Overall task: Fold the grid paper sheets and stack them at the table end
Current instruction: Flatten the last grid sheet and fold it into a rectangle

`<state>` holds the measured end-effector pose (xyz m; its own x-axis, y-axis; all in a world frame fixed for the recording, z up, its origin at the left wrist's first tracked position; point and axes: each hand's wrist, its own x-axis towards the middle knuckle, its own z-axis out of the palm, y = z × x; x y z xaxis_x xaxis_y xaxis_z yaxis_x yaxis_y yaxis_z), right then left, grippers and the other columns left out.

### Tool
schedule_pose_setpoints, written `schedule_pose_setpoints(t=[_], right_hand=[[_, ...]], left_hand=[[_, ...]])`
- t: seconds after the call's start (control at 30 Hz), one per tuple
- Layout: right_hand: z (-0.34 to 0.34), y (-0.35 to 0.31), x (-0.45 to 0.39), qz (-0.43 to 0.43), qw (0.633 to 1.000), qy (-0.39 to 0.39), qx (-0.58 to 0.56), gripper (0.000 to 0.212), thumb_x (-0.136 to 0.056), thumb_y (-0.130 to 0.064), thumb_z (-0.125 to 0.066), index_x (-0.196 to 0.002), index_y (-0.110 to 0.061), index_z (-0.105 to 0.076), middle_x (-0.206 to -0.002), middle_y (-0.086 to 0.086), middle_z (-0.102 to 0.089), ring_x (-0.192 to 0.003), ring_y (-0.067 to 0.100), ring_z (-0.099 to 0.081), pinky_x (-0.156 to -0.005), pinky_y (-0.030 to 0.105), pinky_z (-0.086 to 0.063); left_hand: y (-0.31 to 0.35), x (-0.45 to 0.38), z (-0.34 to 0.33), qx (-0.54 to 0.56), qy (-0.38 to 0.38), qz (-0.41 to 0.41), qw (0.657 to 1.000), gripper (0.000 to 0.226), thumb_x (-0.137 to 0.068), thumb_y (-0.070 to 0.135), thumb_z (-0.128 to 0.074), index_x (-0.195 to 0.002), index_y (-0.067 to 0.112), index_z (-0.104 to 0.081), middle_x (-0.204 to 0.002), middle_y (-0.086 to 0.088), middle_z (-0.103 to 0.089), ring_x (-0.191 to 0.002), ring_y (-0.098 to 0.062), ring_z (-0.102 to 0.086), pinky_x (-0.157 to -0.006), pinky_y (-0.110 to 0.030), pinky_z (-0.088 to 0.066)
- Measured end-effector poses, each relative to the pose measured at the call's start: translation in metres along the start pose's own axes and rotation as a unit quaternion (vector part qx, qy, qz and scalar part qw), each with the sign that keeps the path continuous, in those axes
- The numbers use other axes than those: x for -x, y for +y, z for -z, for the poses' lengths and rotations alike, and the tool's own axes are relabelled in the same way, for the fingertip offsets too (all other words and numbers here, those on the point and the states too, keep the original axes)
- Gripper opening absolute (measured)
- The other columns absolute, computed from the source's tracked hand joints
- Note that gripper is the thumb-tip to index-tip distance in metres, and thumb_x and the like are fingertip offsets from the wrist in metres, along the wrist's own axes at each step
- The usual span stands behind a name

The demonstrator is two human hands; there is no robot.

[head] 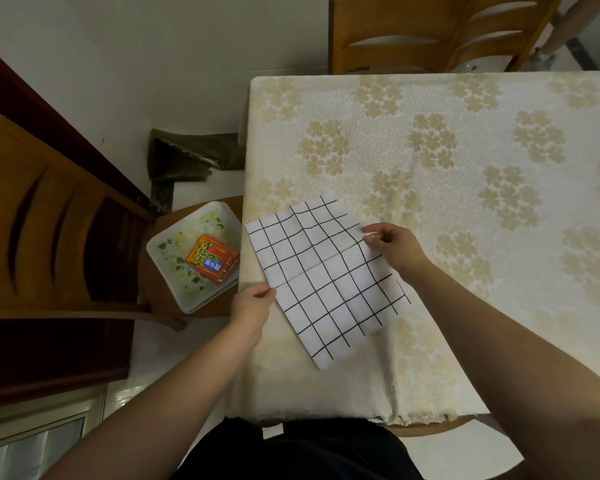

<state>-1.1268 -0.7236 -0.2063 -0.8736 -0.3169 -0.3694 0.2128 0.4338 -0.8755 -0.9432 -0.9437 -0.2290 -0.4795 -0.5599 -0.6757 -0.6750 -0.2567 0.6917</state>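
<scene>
A white sheet of grid paper (326,282) with black lines lies slanted on the near left part of the table (465,168), which wears a cream flowered cloth. A crease runs across the sheet's middle and its far half is slightly raised. My left hand (252,306) pinches the sheet's left edge at the crease. My right hand (394,249) pinches the right edge at the other end of the crease. No other grid sheet shows.
A wooden chair (49,220) stands left of the table, with a white patterned tray (191,258) holding an orange packet (212,259) on its seat. Another wooden chair (430,32) stands at the far side. The table's left edge runs beside my left hand.
</scene>
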Motion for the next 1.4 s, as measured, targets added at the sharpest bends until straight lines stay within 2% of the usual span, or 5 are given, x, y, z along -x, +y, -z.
schedule_pose_setpoints(t=[0.17,0.3,0.5,0.97,1.4], right_hand=[[0.005,-0.008,0.015,0.013,1.0,0.019,-0.007,0.015,-0.088,-0.012,-0.07,-0.091,-0.027,-0.075,-0.073,0.002,-0.049,-0.072,0.018,-0.047,-0.075,0.025,-0.042],[0.01,-0.024,0.037,0.038,0.998,0.036,0.042,0.014,-0.083,-0.014,-0.075,-0.093,-0.025,-0.074,-0.069,-0.002,-0.04,-0.053,0.003,-0.038,-0.056,0.012,-0.033],[0.01,-0.047,0.068,0.082,0.984,0.125,0.098,0.01,-0.083,-0.021,-0.076,-0.093,-0.022,-0.074,-0.08,-0.012,-0.067,-0.069,-0.006,-0.058,-0.067,0.008,-0.041],[0.001,-0.067,0.137,0.161,0.924,0.28,0.203,0.01,-0.08,-0.02,-0.077,-0.083,-0.026,-0.071,-0.098,-0.008,-0.06,-0.101,0.015,-0.055,-0.086,0.03,-0.041],[-0.094,0.035,0.198,0.058,0.955,-0.001,0.292,0.033,-0.075,-0.007,-0.06,-0.093,-0.032,-0.072,-0.102,-0.009,-0.066,-0.099,0.014,-0.059,-0.092,0.034,-0.046]], left_hand=[[0.027,0.0,0.02,-0.016,-0.057,-0.008,0.998,0.025,-0.095,0.018,-0.06,-0.119,0.011,-0.061,-0.089,-0.004,-0.059,-0.075,-0.012,-0.05,-0.065,-0.024,-0.041],[0.061,0.008,0.035,0.053,-0.098,-0.033,0.993,0.026,-0.096,0.011,-0.057,-0.121,0.006,-0.059,-0.073,-0.003,-0.051,-0.059,-0.01,-0.045,-0.057,-0.023,-0.039],[0.116,0.021,0.049,-0.003,-0.1,-0.169,0.981,0.031,-0.093,0.016,-0.061,-0.123,0.024,-0.055,-0.095,-0.001,-0.067,-0.065,-0.009,-0.056,-0.056,-0.018,-0.047],[0.166,0.02,0.063,-0.262,-0.042,-0.579,0.771,0.012,-0.085,0.015,-0.071,-0.094,0.02,-0.076,-0.095,-0.002,-0.057,-0.085,-0.011,-0.051,-0.074,-0.016,-0.035],[0.006,-0.042,0.093,-0.273,-0.161,-0.289,0.903,0.021,-0.092,0.013,-0.057,-0.1,0.029,-0.066,-0.104,-0.004,-0.071,-0.095,-0.019,-0.067,-0.089,-0.044,-0.053]])
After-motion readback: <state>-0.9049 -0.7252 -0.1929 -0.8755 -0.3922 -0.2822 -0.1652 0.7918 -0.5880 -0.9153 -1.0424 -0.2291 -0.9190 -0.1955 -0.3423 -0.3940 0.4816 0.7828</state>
